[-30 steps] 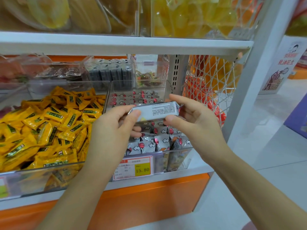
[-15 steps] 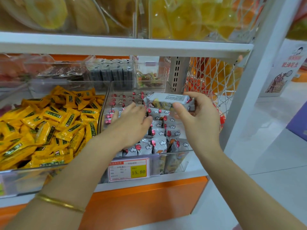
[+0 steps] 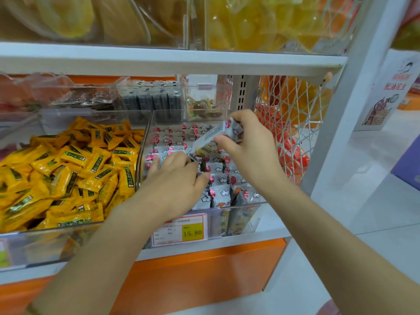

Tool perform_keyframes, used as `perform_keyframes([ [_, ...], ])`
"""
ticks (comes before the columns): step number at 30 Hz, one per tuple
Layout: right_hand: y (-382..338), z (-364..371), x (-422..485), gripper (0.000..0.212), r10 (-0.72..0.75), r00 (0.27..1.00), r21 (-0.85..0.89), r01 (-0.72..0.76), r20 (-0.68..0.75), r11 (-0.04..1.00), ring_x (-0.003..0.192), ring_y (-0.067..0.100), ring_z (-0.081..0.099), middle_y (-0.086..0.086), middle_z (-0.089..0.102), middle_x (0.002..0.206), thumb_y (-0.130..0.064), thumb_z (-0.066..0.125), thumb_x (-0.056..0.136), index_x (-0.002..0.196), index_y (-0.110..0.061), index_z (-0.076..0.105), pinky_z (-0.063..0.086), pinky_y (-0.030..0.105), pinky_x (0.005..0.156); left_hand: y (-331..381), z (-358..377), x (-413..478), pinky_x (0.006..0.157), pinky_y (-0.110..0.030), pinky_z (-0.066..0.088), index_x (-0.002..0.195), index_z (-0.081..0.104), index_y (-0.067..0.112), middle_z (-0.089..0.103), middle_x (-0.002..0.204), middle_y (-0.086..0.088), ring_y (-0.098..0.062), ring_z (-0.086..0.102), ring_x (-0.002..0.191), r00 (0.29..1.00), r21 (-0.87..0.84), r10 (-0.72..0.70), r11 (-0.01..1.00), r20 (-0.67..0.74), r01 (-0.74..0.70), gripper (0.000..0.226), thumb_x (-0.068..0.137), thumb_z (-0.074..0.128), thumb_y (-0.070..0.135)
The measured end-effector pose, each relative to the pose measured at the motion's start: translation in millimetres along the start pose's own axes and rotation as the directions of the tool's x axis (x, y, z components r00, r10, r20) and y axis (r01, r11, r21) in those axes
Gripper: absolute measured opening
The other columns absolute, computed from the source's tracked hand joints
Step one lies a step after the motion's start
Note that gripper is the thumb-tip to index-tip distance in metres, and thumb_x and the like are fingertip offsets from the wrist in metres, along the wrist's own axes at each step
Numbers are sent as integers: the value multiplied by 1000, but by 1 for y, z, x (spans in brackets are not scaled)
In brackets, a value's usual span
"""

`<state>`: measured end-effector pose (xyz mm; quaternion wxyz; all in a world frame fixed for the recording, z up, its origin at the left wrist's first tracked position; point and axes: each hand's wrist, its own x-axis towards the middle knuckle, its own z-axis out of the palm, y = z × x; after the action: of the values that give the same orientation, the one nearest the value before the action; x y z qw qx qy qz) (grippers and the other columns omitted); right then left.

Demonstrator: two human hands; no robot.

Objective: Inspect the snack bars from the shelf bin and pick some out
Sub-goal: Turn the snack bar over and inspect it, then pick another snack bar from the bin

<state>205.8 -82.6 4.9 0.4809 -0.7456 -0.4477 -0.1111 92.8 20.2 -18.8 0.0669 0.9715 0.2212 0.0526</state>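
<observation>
A clear shelf bin [image 3: 145, 142] holds several silver snack bars [image 3: 221, 194] with red dots and white clouds, standing in rows. My right hand [image 3: 247, 151] is over the bin's right side, shut on one silver snack bar [image 3: 209, 139] that tilts down to the left. My left hand [image 3: 175, 178] lies palm down inside the bin on the packed bars, its fingertips among them. Whether it grips one is hidden.
A bin of yellow packets [image 3: 68, 173] sits to the left. A price tag [image 3: 180, 230] reading 15.80 hangs on the bin front. A white shelf board [image 3: 170, 60] runs above, a white mesh basket [image 3: 293, 123] and a white upright post [image 3: 347, 94] stand to the right.
My left hand let go of the bar and went down into the bin. My right hand kept the bar, moved it toward the back, and tilted it.
</observation>
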Motion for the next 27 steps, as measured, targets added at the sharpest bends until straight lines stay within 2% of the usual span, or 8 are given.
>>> perform_keyframes([
  [3,0,7,18,34,-49,995,-99,57,87,993,81,10,49,-5,54,93,-22,65,87,115,-8,51,35,8,62,2,2,-5,112,-50,14,122,51,22,40,123,3,-16,28,124,1000,-2,-6,1000,-19,6,52,94,16,48],
  [7,3,20,38,48,-50,963,-221,111,265,969,113,22,53,9,58,124,-25,68,84,124,-6,51,33,16,80,0,6,-8,112,-50,14,127,48,22,38,129,3,-16,26,128,999,11,11,1000,-30,-11,53,95,14,48],
  [11,3,37,44,51,-4,902,-328,161,431,931,114,25,53,12,58,124,-27,72,80,122,-5,54,39,25,88,2,5,-9,114,-48,11,134,41,20,34,140,2,-16,17,136,998,35,16,999,-56,-14,55,95,14,47],
  [15,6,45,46,30,8,849,-392,236,529,889,104,27,57,10,65,108,-29,64,86,109,-8,64,45,39,88,2,-2,-19,114,-44,-3,141,34,15,28,149,1,-15,3,143,978,192,73,981,-194,-35,64,93,7,49],
  [17,10,47,46,22,26,812,-452,298,583,841,112,28,49,3,66,110,-27,55,92,109,-18,66,42,37,91,-2,-8,-27,114,-47,-3,138,41,13,36,146,-1,-16,10,143,952,294,111,955,-286,-23,75,88,-4,48],
  [21,13,51,49,36,41,766,-482,360,642,799,121,25,35,-3,64,117,-13,42,92,115,-29,65,30,36,83,-10,-11,-30,113,-49,-7,141,34,14,30,150,-1,-15,6,144,962,304,33,951,-272,53,69,92,-2,45],
  [24,12,48,58,39,37,766,-444,332,642,832,121,19,45,-6,64,121,-6,42,91,115,-25,66,41,32,93,-12,-8,-29,113,-46,-6,143,29,15,27,152,-1,-15,6,143,965,313,27,948,-261,58,71,87,-1,45],
  [27,12,49,66,36,21,820,-363,229,571,903,112,15,57,1,67,118,0,44,89,110,-15,70,43,24,95,-12,-8,-28,114,-44,-5,142,32,16,31,150,-1,-16,9,143,959,303,30,951,-283,60,72,88,-7,43],
])
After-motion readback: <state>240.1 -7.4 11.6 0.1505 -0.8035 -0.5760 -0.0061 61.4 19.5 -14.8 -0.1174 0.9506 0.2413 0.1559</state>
